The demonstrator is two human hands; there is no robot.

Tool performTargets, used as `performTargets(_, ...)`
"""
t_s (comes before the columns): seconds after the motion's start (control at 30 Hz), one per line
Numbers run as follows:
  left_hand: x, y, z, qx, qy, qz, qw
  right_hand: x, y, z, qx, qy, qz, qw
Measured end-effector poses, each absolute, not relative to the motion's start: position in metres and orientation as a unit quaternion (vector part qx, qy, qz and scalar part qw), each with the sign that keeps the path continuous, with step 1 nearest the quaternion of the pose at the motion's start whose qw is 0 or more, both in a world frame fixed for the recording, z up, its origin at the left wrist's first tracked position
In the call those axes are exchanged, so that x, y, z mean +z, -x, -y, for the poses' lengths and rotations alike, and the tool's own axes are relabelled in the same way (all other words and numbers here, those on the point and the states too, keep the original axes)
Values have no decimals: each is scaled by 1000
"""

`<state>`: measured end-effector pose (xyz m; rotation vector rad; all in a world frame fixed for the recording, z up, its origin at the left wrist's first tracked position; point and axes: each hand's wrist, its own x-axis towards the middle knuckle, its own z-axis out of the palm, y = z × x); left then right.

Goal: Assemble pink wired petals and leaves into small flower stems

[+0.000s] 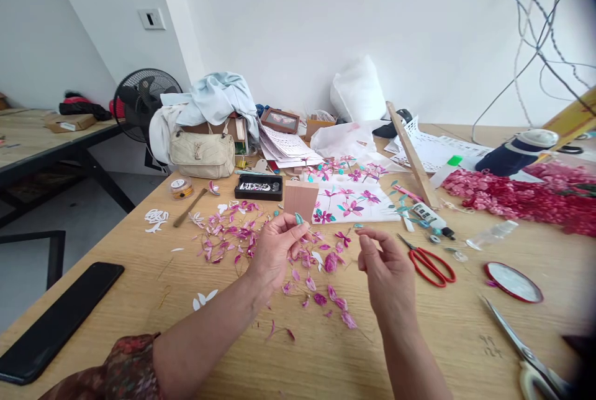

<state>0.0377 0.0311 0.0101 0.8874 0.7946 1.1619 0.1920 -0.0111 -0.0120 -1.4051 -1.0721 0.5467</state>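
Over the middle of the table, my left hand (274, 248) pinches a small teal fabric leaf (298, 218) between thumb and fingertips, its tip pointing up. Apart from it on the right, my right hand (388, 269) is closed, thumb bent toward the index finger; whatever it grips is too small to name. A second small teal piece (358, 226) shows by that index fingertip, and I cannot tell whether they touch. Loose pink and purple petals (233, 235) lie scattered under and around both hands. Beyond them, magenta and teal flowers (351, 207) rest on white paper.
Red-handled scissors (433, 266) lie right of my right hand, with larger metal shears (516, 338) at the near right. A wooden block (300, 198) stands behind my left hand. A black phone (60, 319) lies at the left edge; a glue tube (431, 217) is at right.
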Motion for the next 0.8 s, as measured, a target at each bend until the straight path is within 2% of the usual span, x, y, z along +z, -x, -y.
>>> performTargets(0.2,11,-35,-32,505,-410,-349,675,6,-217,23,104,621,643,436)
performTargets(0.27,11,-34,-31,488,-422,-343,683,8,-227,25,128,623,676,374)
performTargets(0.37,12,-36,-27,463,-431,-341,695,11,-234,28,231,615,695,292)
performTargets(0.5,17,-41,-23,441,-447,-324,707,18,-227,31,316,582,697,275)
performTargets(0.63,19,-41,-21,429,-461,-314,711,16,-236,27,424,512,718,206)
performTargets(0.8,15,-21,-21,408,-459,-334,715,-2,-288,19,362,602,681,208)
